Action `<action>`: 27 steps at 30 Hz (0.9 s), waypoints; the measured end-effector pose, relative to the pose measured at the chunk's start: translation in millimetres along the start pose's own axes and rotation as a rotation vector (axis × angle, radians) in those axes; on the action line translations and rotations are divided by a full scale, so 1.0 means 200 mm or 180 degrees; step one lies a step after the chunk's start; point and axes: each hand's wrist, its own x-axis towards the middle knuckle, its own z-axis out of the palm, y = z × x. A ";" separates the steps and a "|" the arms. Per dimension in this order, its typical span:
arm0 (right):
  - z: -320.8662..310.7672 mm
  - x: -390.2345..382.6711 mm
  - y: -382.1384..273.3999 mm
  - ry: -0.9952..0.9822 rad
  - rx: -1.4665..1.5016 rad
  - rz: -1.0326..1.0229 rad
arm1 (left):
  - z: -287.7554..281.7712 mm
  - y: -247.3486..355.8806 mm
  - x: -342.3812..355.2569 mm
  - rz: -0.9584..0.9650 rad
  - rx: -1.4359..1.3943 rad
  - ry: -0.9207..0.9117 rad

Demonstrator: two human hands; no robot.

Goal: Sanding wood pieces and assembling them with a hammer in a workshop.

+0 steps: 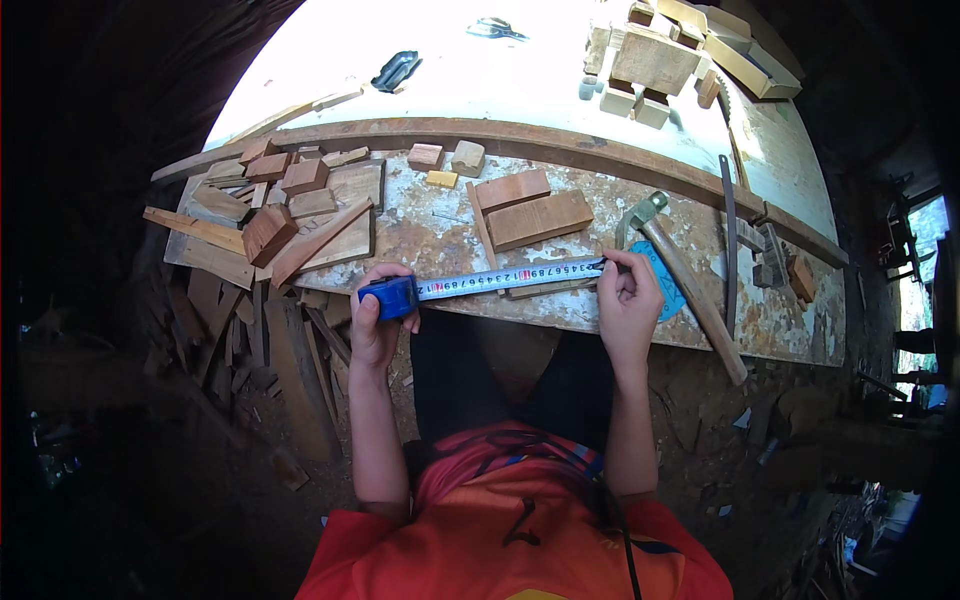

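My left hand (374, 325) is closed around the blue case of a tape measure (391, 297). From the case a white blade runs out to the right, just over the workbench's near edge. At its far end my right hand (630, 300) pinches the tip of the blade between thumb and fingers. Beyond the blade lie two wooden blocks (541, 220), side by side, with a thin strip of wood (480, 230) along their left end. A claw hammer (690, 280) rests just right of my right hand, its handle pointing toward me. Under it is a light-blue disc (668, 292).
Wood offcuts (270, 232) are heaped on the bench's left. A long wooden beam (420, 130) crosses behind them. A dark curved metal strip (729, 240) lies right of the hammer. Farther back stand a wooden assembly (655, 58) and a black tool (396, 71). Scrap boards (300, 375) litter the floor.
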 end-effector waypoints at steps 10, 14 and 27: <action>-0.06 0.16 -0.19 0.0289 -0.0143 -0.0902 | 0.04 0.07 0.06 0.0042 -0.0633 -0.0144; -0.04 0.46 -0.23 -0.0268 -0.0317 -0.1265 | 0.10 0.15 0.19 0.0181 -0.0338 0.0278; 0.03 0.59 -0.04 -0.1114 -0.0404 -0.1344 | -0.01 0.04 0.24 0.0195 -0.0249 -0.0010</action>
